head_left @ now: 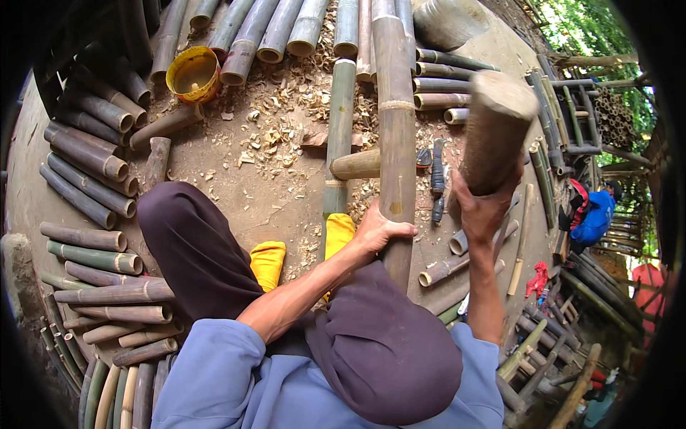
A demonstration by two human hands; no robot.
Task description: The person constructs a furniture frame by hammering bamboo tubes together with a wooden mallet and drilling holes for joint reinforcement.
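Observation:
My left hand (377, 230) grips a long bamboo pole (395, 146), its thumb lying across the front. Beside it, a greener bamboo pole (340, 107) runs nearly parallel. A short bamboo crosspiece (357, 165) bridges the two poles. Raised on the right, my right hand (487, 207) is closed around the lower part of a thick wooden mallet (496, 129) with a pale, worn end. The mallet is apart from the poles. Two yellow-socked feet (267, 264) are near the poles' lower part.
Wood shavings (279, 136) litter the ground. A yellow bucket (193, 75) stands at the far left, near cut bamboo lengths (250, 43). More bamboo pieces (114, 289) lie along the left. A dark-handled tool (437, 182) lies right of the poles. Bamboo frames (582, 118) stand farther right.

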